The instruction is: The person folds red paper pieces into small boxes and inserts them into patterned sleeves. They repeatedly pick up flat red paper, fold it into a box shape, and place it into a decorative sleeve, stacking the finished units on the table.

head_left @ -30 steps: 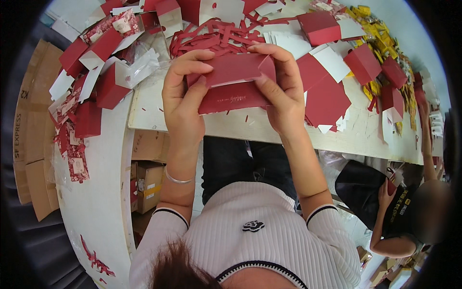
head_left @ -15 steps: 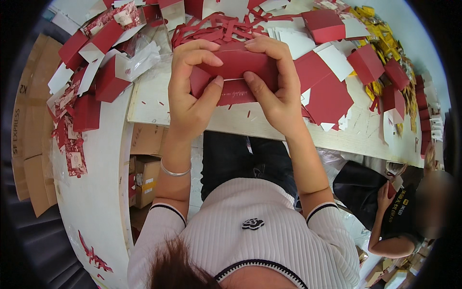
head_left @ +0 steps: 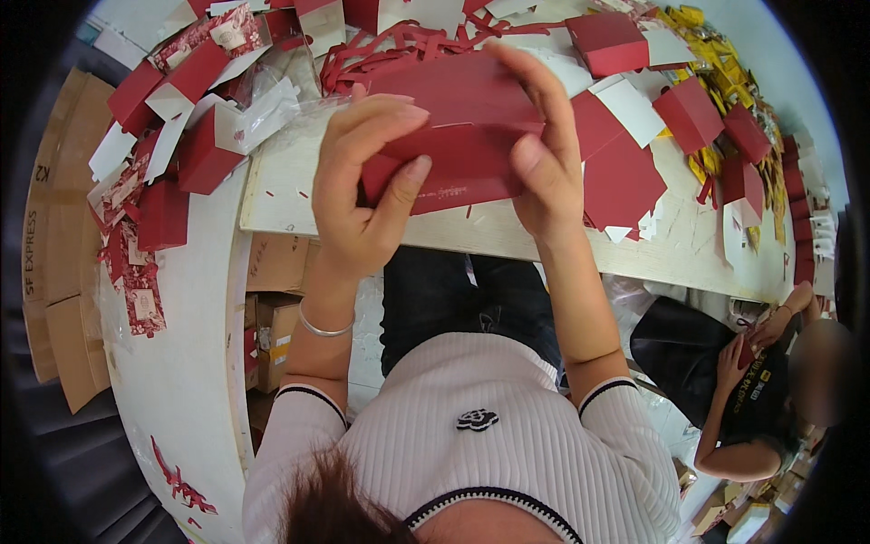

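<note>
Between my two hands, above the table's near edge, is a dark red cardboard box (head_left: 471,150), with a seam along its folded panels and small pale print on the near side. My left hand (head_left: 355,195) is closed on its left end, the thumb on the near face and the fingers over the top. Against the right end lies my right hand (head_left: 555,177), its fingers reaching over the far edge and its thumb raised off the near panel. A stack of flat red and white card sheets (head_left: 625,181) lies just right of that hand.
Red ribbon strips (head_left: 385,50) are heaped beyond the box. Folded red boxes (head_left: 207,150) crowd the left; more boxes (head_left: 689,118) and yellow packets (head_left: 725,68) fill the right. A co-worker (head_left: 748,390) sits at lower right, holding a small red item. A brown carton (head_left: 59,236) stands far left.
The box has turned so its broad top panel and near side show, and the opening at its middle is closed over. My right thumb has lifted off it. The co-worker's second hand has come into view.
</note>
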### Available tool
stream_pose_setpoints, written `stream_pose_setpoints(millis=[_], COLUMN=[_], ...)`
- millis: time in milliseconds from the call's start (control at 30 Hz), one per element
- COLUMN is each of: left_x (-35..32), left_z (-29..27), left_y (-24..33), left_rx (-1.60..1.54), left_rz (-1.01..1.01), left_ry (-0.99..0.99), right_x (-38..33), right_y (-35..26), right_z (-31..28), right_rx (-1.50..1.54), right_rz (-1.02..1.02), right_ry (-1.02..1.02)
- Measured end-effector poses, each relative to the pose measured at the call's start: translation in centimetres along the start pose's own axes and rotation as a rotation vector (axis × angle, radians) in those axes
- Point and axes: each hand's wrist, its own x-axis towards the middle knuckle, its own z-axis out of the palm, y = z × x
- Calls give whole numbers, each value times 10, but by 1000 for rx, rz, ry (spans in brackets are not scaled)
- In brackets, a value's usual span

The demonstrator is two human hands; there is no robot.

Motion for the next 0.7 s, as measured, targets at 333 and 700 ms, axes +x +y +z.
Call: stream_pose_setpoints(millis=[333,700], left_x=[10,10], left_z=[1,-3], left_y=[7,2], left_rx=[17,-88], left_rz=[19,58], left_ry=[76,48], right_x=[12,9], right_y=[1,-10], right_z=[-6,7], right_rx=[-321,327], right_rz=[-214,143], right_ry=[-171,220])
